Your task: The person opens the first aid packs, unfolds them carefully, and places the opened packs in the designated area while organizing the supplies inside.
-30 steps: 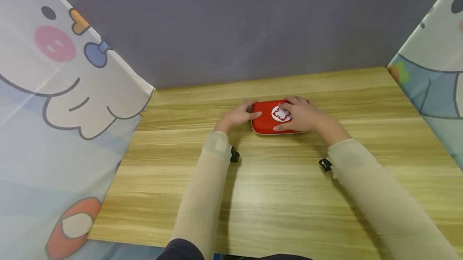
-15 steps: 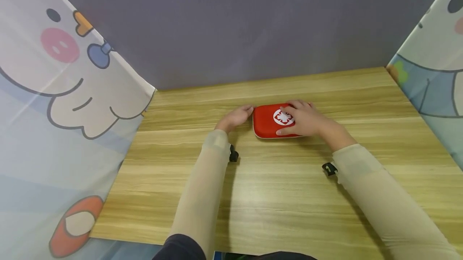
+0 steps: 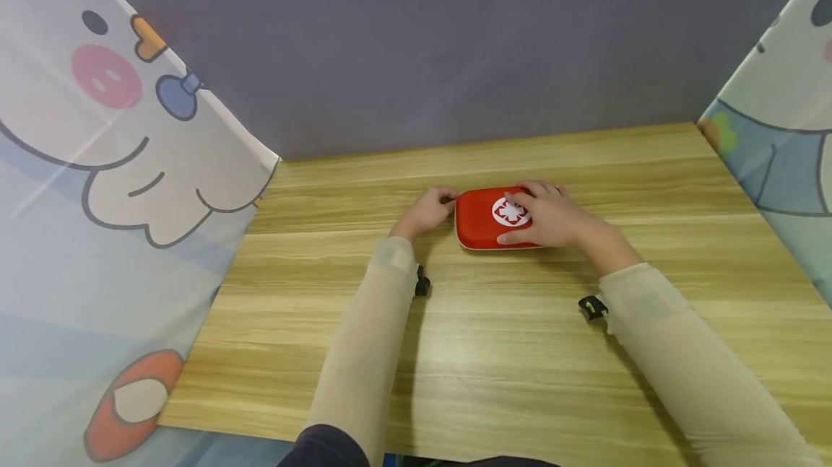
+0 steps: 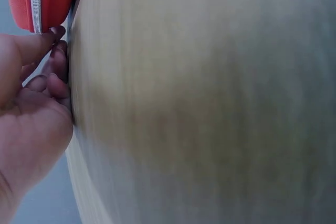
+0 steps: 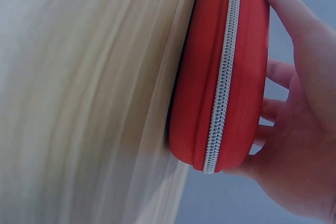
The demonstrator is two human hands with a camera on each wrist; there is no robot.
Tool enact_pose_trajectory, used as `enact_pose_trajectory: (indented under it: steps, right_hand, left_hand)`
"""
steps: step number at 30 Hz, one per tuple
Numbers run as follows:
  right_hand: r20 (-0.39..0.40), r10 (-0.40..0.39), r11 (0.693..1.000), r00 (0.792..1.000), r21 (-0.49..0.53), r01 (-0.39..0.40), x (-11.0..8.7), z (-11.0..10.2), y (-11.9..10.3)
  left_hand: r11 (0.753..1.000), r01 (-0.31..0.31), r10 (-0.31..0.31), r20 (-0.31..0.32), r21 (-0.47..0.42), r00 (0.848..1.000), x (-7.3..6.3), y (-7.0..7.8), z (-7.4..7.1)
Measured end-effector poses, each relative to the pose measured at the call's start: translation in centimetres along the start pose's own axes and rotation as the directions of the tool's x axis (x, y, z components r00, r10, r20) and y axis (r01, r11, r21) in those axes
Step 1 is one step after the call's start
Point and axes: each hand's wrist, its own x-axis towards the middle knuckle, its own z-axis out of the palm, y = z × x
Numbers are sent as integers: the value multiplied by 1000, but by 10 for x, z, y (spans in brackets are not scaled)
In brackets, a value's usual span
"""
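A red zippered first-aid case (image 3: pixel 476 220) with a white round emblem lies flat on the wooden table. My right hand (image 3: pixel 555 218) grips its right part from above, thumb on the near side and fingers over the top and far side. The right wrist view shows the case's silver zipper (image 5: pixel 222 82) running along the side, done up there. At the left end, my left hand (image 3: pixel 425 211) has thumb and forefinger pinched together by the zipper (image 4: pixel 35 3). Any zipper pull between those fingertips is hidden. The other left fingers curl near the tabletop.
The light wood table (image 3: pixel 494 351) extends around the case to a grey back panel (image 3: pixel 468 48). Cartoon-printed cloths hang at the left (image 3: pixel 162 185) and right (image 3: pixel 780 142). Small black devices sit at the left wrist (image 3: pixel 422 281) and right wrist (image 3: pixel 592 307).
My left thumb has come off the top of the case, and the left fingers have gone to its left end. The case shifted slightly nearer, with the right hand still gripping it.
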Motion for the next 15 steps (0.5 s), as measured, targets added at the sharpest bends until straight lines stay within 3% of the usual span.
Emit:
enact_pose_trajectory:
  steps: [5, 11, 15]
  right_hand:
    - [-10, 2, 1000, 1000, -13, -2, 1, 0, -1]
    - [-19, -20, 997, 1000, -78, 18, -2, 1, 1]
    - [-32, -17, 995, 999, -99, 14, -3, 5, 3]
  left_hand:
    - [1000, 2, -2, -8, 23, 1000, -3, 3, -2]
    - [993, -30, 32, -13, 118, 999, -5, 1, -4]
    - [989, -59, 59, 2, 134, 998, -7, 0, -6]
